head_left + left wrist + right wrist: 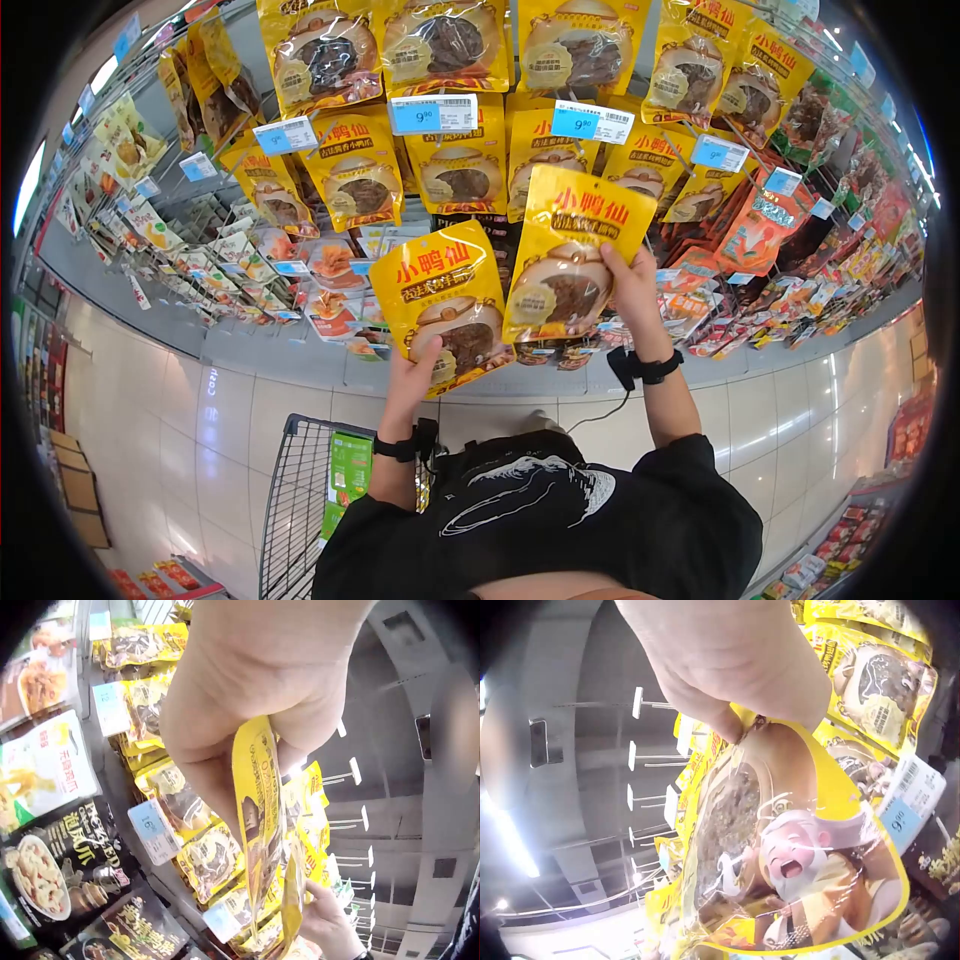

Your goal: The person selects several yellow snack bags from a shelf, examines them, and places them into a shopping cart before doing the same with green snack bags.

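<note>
Two yellow snack pouches are held up in front of a shop rack. My left hand [418, 364] grips the lower edge of the left pouch [440, 300], seen edge-on as the pouch [259, 825] in the left wrist view below my left hand [247, 682]. My right hand [632, 285] pinches the right side of the right pouch [575, 255]; its back, printed with a cartoon figure, is the pouch [795, 847] under my right hand [735, 667] in the right wrist view.
Many same yellow pouches [455, 165] hang on pegs behind, with blue 9.90 price tags [432, 113]. Red and other snack packs [770, 230] fill the rack to the right and left. A wire shopping trolley [300, 490] stands below left on the tiled floor.
</note>
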`<state>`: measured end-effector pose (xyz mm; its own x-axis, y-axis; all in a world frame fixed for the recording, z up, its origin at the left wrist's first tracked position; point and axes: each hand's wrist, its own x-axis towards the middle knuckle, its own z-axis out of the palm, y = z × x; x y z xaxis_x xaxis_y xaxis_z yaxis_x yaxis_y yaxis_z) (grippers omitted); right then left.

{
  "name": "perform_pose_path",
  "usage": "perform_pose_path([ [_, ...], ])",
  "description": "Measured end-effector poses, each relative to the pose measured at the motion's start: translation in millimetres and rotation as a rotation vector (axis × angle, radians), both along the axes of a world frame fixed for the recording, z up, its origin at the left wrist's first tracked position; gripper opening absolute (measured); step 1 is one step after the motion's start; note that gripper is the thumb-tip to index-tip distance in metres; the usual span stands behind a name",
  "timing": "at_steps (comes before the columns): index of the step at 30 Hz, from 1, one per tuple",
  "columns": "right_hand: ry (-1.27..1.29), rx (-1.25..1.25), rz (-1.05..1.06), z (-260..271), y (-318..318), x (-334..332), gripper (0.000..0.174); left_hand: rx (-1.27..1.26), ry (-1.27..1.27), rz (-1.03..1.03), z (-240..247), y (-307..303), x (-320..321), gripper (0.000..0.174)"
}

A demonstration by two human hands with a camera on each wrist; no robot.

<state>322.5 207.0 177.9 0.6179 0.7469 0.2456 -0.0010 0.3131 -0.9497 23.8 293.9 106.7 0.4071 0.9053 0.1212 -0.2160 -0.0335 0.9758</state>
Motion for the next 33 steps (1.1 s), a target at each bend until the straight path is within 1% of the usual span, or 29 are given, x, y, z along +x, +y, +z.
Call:
perform_pose_path([
  [2,-0.167,0.007,-0.071,11.5,8.0,5.7,0.018,0.014,0.057,0.014,2.4,0.3,-9.7,0.024],
  [6,-0.122,0.046,-0.066,29.0,26.5,5.1,0.019,-0.017,0.030,0.051,4.4,-1.7,-22.6,0.025],
  [9,-0.118,0.101,-0.086,22.3,40.2,11.8,0.021,-0.037,0.024,0.089,2.1,-5.5,-34.3,0.025],
  [11,-0.096,0.120,-0.071,20.2,42.4,8.7,0.022,-0.056,0.049,0.082,-2.8,-5.9,-43.1,0.030],
  [12,-0.099,0.097,-0.073,19.3,42.6,7.9,0.022,-0.055,0.049,0.087,-2.6,-5.9,-46.1,0.030],
  [15,-0.096,0.069,-0.074,11.0,44.0,8.6,0.022,-0.043,0.045,0.056,-1.4,-8.0,-54.5,0.030],
  [17,-0.090,0.062,-0.076,7.6,43.9,8.5,0.023,-0.017,0.020,0.109,1.5,-10.8,-55.2,0.025],
  [20,-0.068,0.092,-0.106,9.5,42.4,6.6,0.023,-0.003,0.017,0.131,1.2,-12.0,-57.9,0.025],
  [24,-0.051,0.108,-0.111,11.0,43.6,6.7,0.023,-0.021,0.027,0.096,2.4,-12.6,-61.0,0.024],
  [29,-0.043,0.150,-0.079,9.5,49.2,10.2,0.023,-0.011,0.018,0.112,3.9,-14.7,-63.5,0.024],
  [33,-0.051,0.127,-0.086,10.4,49.7,8.6,0.023,-0.007,0.020,0.135,3.0,-14.5,-68.9,0.023],
])
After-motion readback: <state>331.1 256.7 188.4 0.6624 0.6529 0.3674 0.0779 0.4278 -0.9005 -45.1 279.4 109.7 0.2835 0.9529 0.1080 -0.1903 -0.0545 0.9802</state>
